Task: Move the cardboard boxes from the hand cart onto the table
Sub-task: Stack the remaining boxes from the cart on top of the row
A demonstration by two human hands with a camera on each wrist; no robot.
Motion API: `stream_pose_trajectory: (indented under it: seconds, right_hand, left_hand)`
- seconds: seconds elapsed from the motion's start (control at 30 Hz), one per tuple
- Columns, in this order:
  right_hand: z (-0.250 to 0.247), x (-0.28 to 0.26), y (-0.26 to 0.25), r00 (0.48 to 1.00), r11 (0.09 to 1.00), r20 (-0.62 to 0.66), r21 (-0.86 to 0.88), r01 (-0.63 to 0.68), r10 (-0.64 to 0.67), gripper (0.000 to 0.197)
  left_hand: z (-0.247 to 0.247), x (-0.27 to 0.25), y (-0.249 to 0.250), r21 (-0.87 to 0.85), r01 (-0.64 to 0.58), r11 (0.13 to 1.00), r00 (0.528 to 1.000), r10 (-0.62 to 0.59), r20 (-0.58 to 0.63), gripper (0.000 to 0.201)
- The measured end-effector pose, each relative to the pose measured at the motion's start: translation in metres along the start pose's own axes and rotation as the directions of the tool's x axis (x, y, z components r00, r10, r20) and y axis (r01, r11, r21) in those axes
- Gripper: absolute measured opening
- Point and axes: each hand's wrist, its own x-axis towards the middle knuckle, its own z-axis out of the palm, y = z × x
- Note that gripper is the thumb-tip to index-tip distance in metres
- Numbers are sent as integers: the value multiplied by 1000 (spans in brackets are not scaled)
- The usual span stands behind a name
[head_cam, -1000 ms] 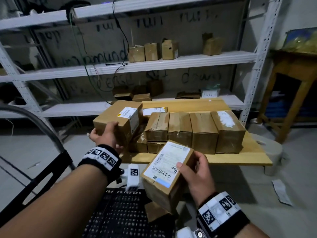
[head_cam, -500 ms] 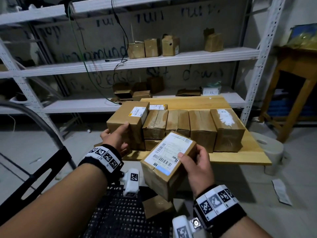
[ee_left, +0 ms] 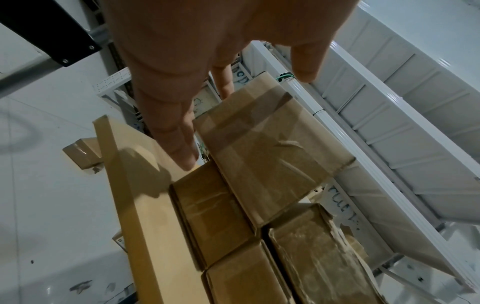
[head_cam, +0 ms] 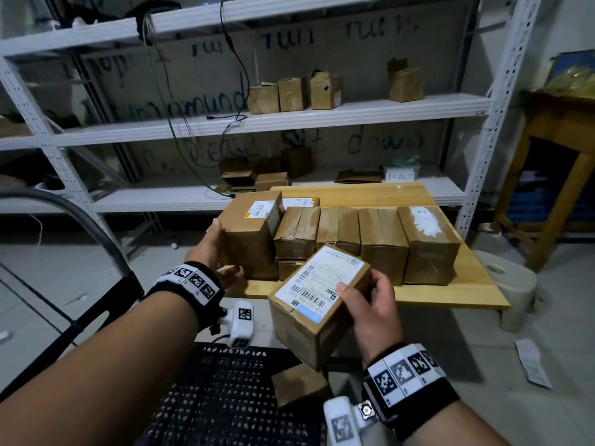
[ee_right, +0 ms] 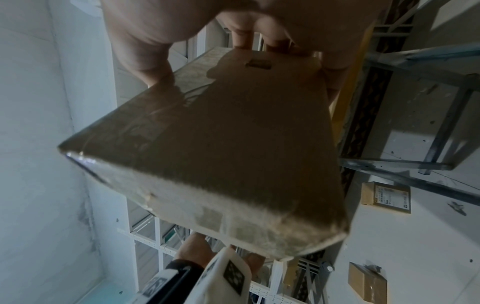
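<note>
My left hand [head_cam: 222, 249] lies with straight fingers against the left side of a brown cardboard box [head_cam: 251, 233] that stands on the low wooden table [head_cam: 450, 284]. That box [ee_left: 272, 144] sits beside a row of several taped boxes [head_cam: 380, 239]. My right hand [head_cam: 357, 281] grips a box with a white shipping label [head_cam: 317, 304], thumb on the label. This labelled box [ee_right: 233, 154] is tilted in the air between the table's front edge and the black mesh cart deck [head_cam: 225, 397]. One small box [head_cam: 299, 384] lies on the deck.
A white metal rack [head_cam: 289, 117] with more boxes stands behind the table. The cart's handle [head_cam: 64, 214] curves up at the left. A wooden stand [head_cam: 563, 140] is at the right, a pale round stool [head_cam: 512, 284] by the table corner, and paper [head_cam: 531, 362] on the floor.
My left hand has carried its box rightward and it now stands against the row on the table. The right hand has lifted the labelled box a little toward the table.
</note>
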Motion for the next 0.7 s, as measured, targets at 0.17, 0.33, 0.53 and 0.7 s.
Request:
stream_pose_trajectory:
  seconds: [0.17, 0.33, 0.53, 0.7]
  right_hand:
    - [-1, 1, -1, 1000, 1000, 1, 9, 0, -1, 50]
    - [-2, 3, -2, 1000, 1000, -21, 9, 1, 0, 53]
    - [-2, 2, -2, 1000, 1000, 3, 2, 3, -3, 55]
    - [-6, 4, -2, 1000, 1000, -18, -19, 19, -19, 57]
  left_hand:
    - [7, 0, 3, 17, -39, 999, 999, 40, -32, 73]
    - [12, -2, 3, 17, -53, 998, 998, 53, -38, 78]
    - [18, -6, 0, 49, -49, 998, 999, 49, -16, 75]
    - [28, -7, -8, 69, -57, 996, 998, 57, 9, 69]
